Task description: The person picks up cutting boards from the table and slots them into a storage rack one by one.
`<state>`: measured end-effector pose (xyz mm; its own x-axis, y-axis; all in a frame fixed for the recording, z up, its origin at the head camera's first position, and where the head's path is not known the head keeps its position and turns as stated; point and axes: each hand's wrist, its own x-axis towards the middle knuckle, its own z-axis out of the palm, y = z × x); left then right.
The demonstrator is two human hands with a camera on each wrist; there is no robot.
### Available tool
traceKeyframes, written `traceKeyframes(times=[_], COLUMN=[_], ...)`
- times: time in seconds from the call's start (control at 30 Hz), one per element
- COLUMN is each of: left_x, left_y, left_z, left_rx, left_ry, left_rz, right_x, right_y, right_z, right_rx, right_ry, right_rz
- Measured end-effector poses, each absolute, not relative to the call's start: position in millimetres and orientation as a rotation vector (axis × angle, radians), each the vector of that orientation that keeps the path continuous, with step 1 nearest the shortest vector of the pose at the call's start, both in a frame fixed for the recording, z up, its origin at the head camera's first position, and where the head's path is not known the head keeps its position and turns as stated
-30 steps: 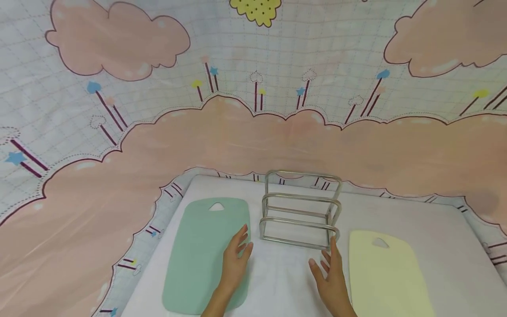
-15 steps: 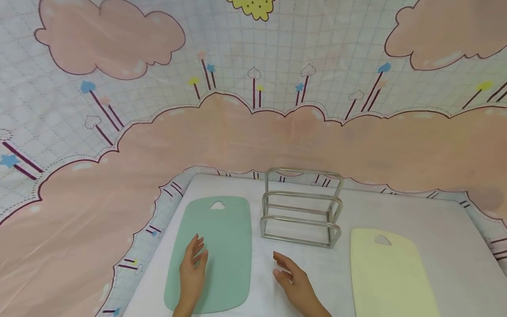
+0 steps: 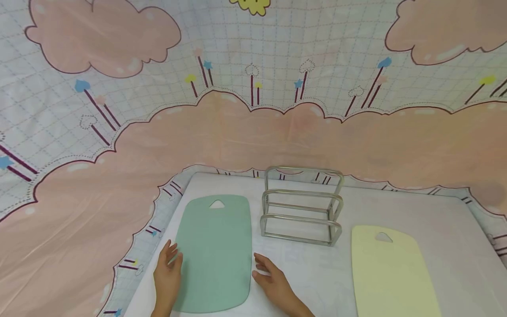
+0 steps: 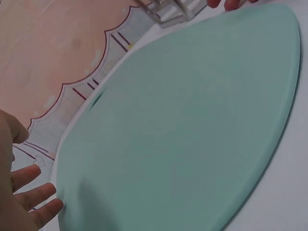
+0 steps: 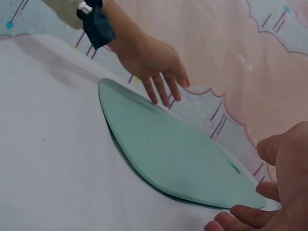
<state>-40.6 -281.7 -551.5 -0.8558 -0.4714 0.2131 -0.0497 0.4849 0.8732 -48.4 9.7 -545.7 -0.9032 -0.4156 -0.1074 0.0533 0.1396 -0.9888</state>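
Observation:
A green cutting board point(image 3: 215, 255) lies flat on the white table, its triangular handle hole at the far end. My left hand point(image 3: 167, 273) is at the board's left edge, fingers loosely extended and holding nothing. Along the opposite edge, my right hand point(image 3: 273, 281) is just off the board's right side, with relaxed, slightly bent fingers and nothing in it. The left wrist view shows the left fingertips point(image 4: 54, 207) right at the board's rim. In the right wrist view, both hands flank the board, palms toward each other.
A metal wire rack point(image 3: 301, 240) with several upright bars stands behind and right of the green board. Farther right lies a yellow cutting board point(image 3: 392, 273). A cloud-patterned cloth point(image 3: 253, 136) hangs behind the table point(image 3: 443, 229) and along its left side.
Both hands have moved left from in front of the rack. The left crossed over the green board to its left edge; the right came to its right edge. The boards and rack stayed put.

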Motion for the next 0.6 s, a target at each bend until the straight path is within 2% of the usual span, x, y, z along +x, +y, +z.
traceKeyframes(times=[0.6], left_x=[-54.0], left_y=[-306.3], left_z=[-547.3], left_rx=[0.699], left_ry=[-2.454], left_rz=[-1.348], right_x=[-55.6], right_y=[-8.7], right_z=[-545.3], right_rx=[-0.204], right_ry=[2.005], right_rz=[-1.815])
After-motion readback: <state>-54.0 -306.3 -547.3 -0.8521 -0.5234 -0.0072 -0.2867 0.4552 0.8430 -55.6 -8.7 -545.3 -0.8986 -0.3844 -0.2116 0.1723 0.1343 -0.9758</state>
